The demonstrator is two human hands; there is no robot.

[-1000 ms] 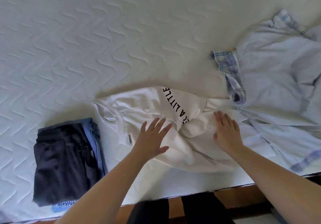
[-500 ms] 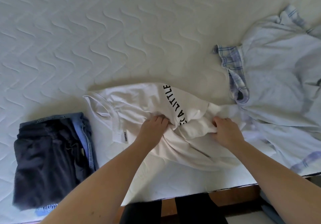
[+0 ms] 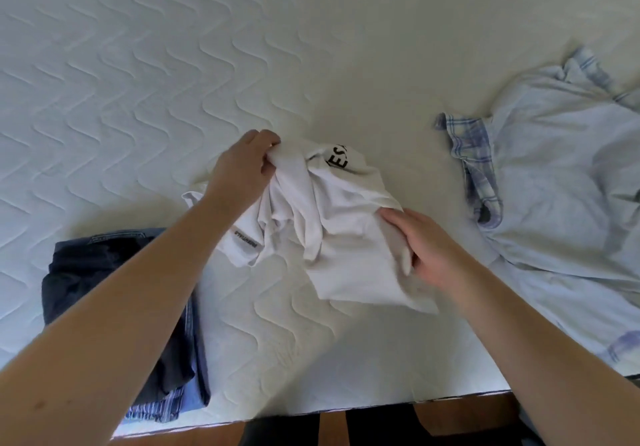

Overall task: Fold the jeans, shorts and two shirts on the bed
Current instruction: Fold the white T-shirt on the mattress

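Fingers (image 3: 268,140) of the left hand (image 3: 242,168) pinch a bunched fold of the white cotton T-shirt with black lettering (image 3: 332,217), and the right hand (image 3: 426,251) grips its other side, above the white quilted bed (image 3: 173,64). Folded dark jeans and shorts (image 3: 104,289) lie left; a crumpled pale blue plaid-trimmed shirt (image 3: 554,186) lies right.

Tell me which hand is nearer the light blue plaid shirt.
The right hand: it grips the white T-shirt just left of the plaid shirt. The left hand holds the T-shirt's far-left side, farther away.
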